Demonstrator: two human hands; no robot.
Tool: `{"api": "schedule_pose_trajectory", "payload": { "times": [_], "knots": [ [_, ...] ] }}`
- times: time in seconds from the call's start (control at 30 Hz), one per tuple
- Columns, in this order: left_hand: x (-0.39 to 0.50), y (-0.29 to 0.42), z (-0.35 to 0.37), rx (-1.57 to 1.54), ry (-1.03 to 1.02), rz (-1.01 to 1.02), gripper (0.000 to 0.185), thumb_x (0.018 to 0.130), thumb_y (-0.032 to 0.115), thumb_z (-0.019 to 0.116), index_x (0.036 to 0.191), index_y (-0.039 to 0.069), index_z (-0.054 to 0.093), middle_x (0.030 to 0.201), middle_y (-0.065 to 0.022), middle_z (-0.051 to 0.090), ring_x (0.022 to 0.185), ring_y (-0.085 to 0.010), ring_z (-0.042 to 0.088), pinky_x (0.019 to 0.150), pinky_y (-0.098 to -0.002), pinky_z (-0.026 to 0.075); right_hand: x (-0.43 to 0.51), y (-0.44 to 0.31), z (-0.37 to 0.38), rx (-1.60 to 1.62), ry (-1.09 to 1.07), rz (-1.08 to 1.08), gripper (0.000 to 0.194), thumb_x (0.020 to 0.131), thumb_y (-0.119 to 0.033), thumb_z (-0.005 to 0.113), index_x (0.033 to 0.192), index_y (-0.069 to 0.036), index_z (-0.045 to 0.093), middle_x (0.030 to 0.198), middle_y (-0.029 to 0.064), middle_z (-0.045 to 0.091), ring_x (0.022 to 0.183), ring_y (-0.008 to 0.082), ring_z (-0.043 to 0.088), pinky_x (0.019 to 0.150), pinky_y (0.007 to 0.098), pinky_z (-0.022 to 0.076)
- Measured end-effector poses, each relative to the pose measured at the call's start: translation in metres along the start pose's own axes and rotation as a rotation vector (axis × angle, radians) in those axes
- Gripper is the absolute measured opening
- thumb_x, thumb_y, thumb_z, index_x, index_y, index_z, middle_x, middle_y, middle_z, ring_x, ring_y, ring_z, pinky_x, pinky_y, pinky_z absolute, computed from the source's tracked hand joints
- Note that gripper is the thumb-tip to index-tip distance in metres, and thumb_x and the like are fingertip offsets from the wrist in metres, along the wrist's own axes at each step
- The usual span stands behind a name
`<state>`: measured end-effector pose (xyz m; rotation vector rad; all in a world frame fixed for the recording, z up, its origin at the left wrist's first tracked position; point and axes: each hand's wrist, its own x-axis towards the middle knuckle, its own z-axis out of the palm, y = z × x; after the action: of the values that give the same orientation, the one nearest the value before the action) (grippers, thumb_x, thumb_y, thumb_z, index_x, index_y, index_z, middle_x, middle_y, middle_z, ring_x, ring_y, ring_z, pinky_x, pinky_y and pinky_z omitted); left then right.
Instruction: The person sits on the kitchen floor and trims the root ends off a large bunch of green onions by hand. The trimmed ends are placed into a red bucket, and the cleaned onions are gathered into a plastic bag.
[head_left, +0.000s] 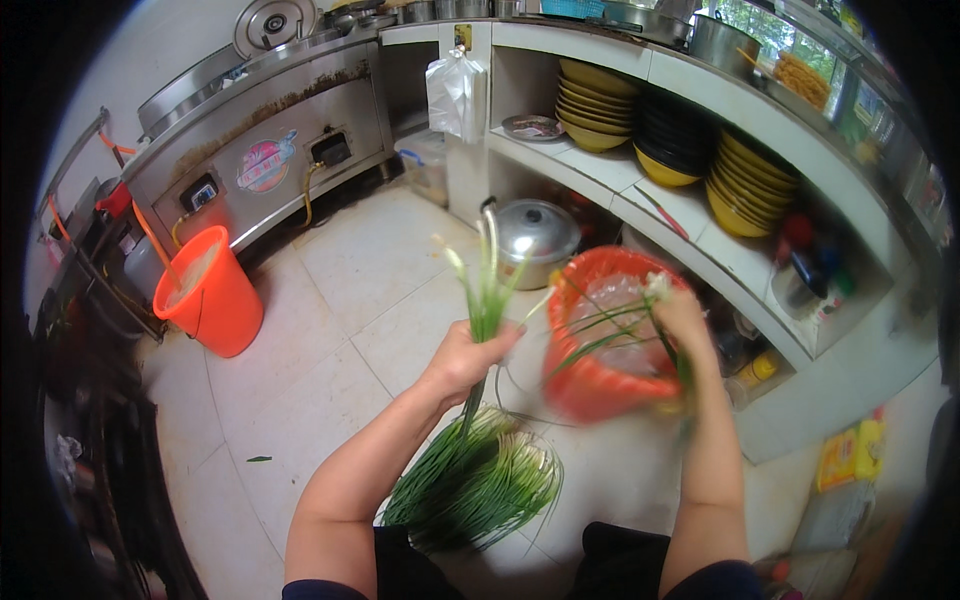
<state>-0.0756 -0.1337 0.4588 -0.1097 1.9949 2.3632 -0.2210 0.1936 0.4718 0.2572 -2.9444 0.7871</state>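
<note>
My left hand (469, 356) is closed around a small bunch of green onions (487, 311), white ends up, above the floor. My right hand (679, 319), blurred, holds some green onion scraps (660, 289) over the right side of a red plastic bin (577, 390). The bin has a clear plastic bag (615, 296) inside, and long green leaves cross over its opening. On the floor below my left hand lies a large pile of green onions (495, 480), white ends towards the bin.
A lidded metal pot (536, 232) stands behind the bin. Stacked yellow bowls (596, 109) fill shelves under the tiled counter (570, 45). An orange bucket (217, 307) is at the left by the steel stove (277, 112). A yellow package (851, 457) lies at the right.
</note>
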Motion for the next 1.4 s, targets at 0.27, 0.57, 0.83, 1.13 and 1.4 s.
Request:
{"api": "schedule_pose_trajectory", "payload": {
  "times": [0.27, 0.57, 0.83, 1.13, 1.4],
  "knots": [
    [0.004, -0.010, 0.000, 0.117, -0.004, 0.029, 0.027, 0.093, 0.014, 0.077, 0.110, -0.006, 0.072, 0.108, -0.0127, 0.075, 0.096, -0.0161, 0.067, 0.087, -0.0312, 0.053, -0.022, -0.051, -0.016, 0.424, -0.032, -0.049, 0.028, 0.086, -0.016, 0.070, 0.106, 0.004, 0.070, 0.082, 0.0157, 0.070, 0.063, 0.0233, 0.069, 0.056, 0.0388, 0.0555],
    [0.000, -0.012, 0.013, -0.121, 0.006, -0.074, 0.023, 0.093, 0.019, 0.077, 0.105, -0.001, 0.072, 0.093, -0.0065, 0.069, 0.083, -0.0177, 0.067, 0.076, -0.0354, 0.058, -0.076, -0.156, 0.023, 0.985, -0.437, 0.022, 0.021, 0.090, -0.024, 0.078, 0.088, -0.005, 0.069, 0.071, -0.0005, 0.061, 0.059, 0.0095, 0.058, 0.051, 0.0276, 0.0507],
    [0.002, 0.000, -0.004, -0.103, 0.046, -0.058, 0.029, 0.096, 0.025, 0.075, 0.107, -0.001, 0.072, 0.082, -0.0062, 0.068, 0.069, -0.0153, 0.062, 0.064, -0.0312, 0.052, -0.076, -0.153, 0.023, 0.854, -0.617, -0.085, 0.020, 0.091, -0.022, 0.077, 0.093, -0.003, 0.072, 0.071, -0.0006, 0.062, 0.060, 0.0089, 0.057, 0.053, 0.0274, 0.0488],
    [0.009, -0.016, -0.006, -0.005, -0.035, 0.041, 0.021, 0.099, 0.022, 0.069, 0.099, 0.002, 0.069, 0.081, -0.0040, 0.066, 0.068, -0.0129, 0.058, 0.063, -0.0299, 0.048, -0.077, -0.147, 0.034, 0.837, -0.773, -0.094, 0.028, 0.092, -0.027, 0.077, 0.098, 0.000, 0.071, 0.069, 0.0027, 0.063, 0.056, 0.0132, 0.060, 0.053, 0.0304, 0.0523],
    [0.024, -0.020, -0.016, -0.060, 0.190, 0.002, 0.017, 0.097, 0.019, 0.068, 0.097, 0.003, 0.065, 0.072, -0.0039, 0.058, 0.062, -0.0158, 0.054, 0.058, -0.0319, 0.045, -0.075, -0.137, 0.026, 1.019, -0.855, 0.097, 0.029, 0.091, -0.028, 0.078, 0.097, -0.002, 0.068, 0.076, 0.0054, 0.064, 0.063, 0.0156, 0.062, 0.054, 0.0327, 0.0539]
  ]
}}
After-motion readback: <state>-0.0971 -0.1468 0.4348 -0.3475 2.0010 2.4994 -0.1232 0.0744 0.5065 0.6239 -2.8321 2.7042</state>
